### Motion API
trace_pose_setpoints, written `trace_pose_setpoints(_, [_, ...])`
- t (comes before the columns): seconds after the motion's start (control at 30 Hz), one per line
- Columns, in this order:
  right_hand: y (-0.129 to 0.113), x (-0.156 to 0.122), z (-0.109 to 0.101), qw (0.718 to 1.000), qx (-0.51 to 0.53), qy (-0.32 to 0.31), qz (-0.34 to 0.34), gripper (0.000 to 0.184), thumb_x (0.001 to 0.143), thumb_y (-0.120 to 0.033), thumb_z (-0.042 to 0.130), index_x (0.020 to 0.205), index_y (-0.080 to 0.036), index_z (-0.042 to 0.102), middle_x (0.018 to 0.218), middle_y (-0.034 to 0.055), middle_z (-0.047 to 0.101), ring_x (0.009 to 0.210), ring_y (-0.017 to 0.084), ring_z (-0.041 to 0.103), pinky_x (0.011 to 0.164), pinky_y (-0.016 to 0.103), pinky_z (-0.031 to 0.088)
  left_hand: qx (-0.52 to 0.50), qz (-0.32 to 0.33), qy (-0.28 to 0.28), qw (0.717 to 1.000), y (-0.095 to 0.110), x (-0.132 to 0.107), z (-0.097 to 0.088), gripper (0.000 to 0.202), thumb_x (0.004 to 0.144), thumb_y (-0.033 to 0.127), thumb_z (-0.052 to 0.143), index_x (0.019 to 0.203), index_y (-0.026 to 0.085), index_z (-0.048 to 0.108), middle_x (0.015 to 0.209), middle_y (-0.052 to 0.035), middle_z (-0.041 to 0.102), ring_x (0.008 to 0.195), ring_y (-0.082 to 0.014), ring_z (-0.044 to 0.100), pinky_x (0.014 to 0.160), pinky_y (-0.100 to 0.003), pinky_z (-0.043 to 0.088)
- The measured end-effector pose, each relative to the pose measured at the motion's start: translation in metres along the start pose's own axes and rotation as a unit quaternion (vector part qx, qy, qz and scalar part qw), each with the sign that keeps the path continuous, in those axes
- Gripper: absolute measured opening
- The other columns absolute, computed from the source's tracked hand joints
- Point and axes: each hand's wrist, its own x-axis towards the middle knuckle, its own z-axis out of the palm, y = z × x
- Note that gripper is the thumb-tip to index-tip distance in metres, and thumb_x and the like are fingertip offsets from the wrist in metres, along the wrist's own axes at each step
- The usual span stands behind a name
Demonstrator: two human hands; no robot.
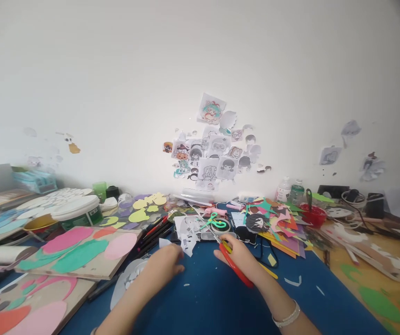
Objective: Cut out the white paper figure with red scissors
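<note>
Over the blue tabletop, your right hand wraps fingers round red-handled scissors, blades slanting toward the back edge; your left hand curls beside white paper, any pinch unclear.

Scissors cross right hand, hiding part of it. Left of scissors, left hand covers part of paper scrap; grip unclear. Below scissors, bottom edge cuts off forearms. Far left of scissors, lower board cut off by picture's edges. Above, far right of scissors, wall drawing blurred; bottle lettering too small.
</note>
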Motion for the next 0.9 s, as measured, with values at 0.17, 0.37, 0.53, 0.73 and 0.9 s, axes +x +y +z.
trace_pose_setpoints(0.17, [0.003,0.006,0.000,0.998,0.032,0.057,-0.004,0.038,0.069,-0.041,0.062,0.099,-0.019,0.056,0.074,0.0023,0.062,0.063,0.019,0.059,0.058,0.029,0.045,0.002,0.065,-0.127,0.990,0.008,0.001,0.011,0.025,0.054,0.016,0.069,0.079,0.021,0.070,0.081,-0.0033,0.070,0.073,-0.0240,0.063,0.058,-0.028,0.039])
trace_pose_setpoints(0.37, [-0.001,0.006,-0.004,0.994,0.061,0.093,0.007,0.036,0.070,-0.040,0.059,0.100,-0.020,0.055,0.067,0.0000,0.058,0.055,0.017,0.056,0.052,0.027,0.042,-0.092,0.077,-0.145,0.982,-0.003,0.013,0.027,0.008,0.057,0.017,0.063,0.062,0.019,0.068,0.061,0.0005,0.064,0.058,-0.0154,0.058,0.053,-0.023,0.037])
trace_pose_setpoints(0.53, [0.002,0.007,0.000,0.993,0.060,0.100,-0.020,0.037,0.069,-0.038,0.062,0.101,-0.021,0.056,0.076,0.0028,0.062,0.075,0.022,0.061,0.067,0.031,0.046,-0.116,0.096,-0.141,0.978,-0.006,0.013,0.027,0.008,0.057,0.018,0.058,0.060,0.018,0.066,0.057,0.0017,0.062,0.055,-0.0132,0.054,0.052,-0.022,0.036])
trace_pose_setpoints(0.73, [0.001,0.004,0.005,0.994,0.056,0.092,-0.032,0.037,0.071,-0.038,0.061,0.104,-0.020,0.056,0.078,0.0043,0.062,0.074,0.023,0.061,0.064,0.031,0.045,-0.158,0.083,-0.073,0.981,-0.011,0.017,0.012,0.014,0.065,0.025,0.049,0.062,0.017,0.060,0.060,0.0017,0.058,0.058,-0.0135,0.051,0.057,-0.023,0.037])
trace_pose_setpoints(0.9, [-0.004,0.002,0.005,0.992,0.083,0.087,-0.041,0.034,0.070,-0.033,0.063,0.100,-0.019,0.057,0.074,0.0031,0.063,0.071,0.021,0.061,0.061,0.029,0.046,-0.210,0.065,-0.068,0.973,-0.007,0.012,0.000,0.015,0.064,0.032,0.052,0.061,0.018,0.056,0.055,0.0039,0.049,0.053,-0.0120,0.045,0.050,-0.022,0.036])
